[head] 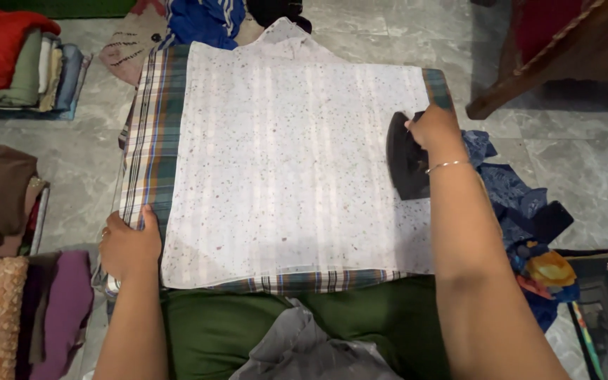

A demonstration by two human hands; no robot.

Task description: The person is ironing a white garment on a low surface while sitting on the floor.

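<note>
- Iron (407,156) sits at the right edge of the white cloth (297,169), our right hand (433,127) clamped on its handle.
- Our left hand (129,245) presses the plaid pad (150,134) flat, fingers together.
- Lingering here could scorch the cloth.

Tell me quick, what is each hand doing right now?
Left hand: flat, pressing the plaid checked cloth, holding nothing.
Right hand: closed on the dark flat iron.

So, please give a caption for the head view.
Right hand holds black iron on speckled white cloth; left hand presses plaid cloth.
</note>
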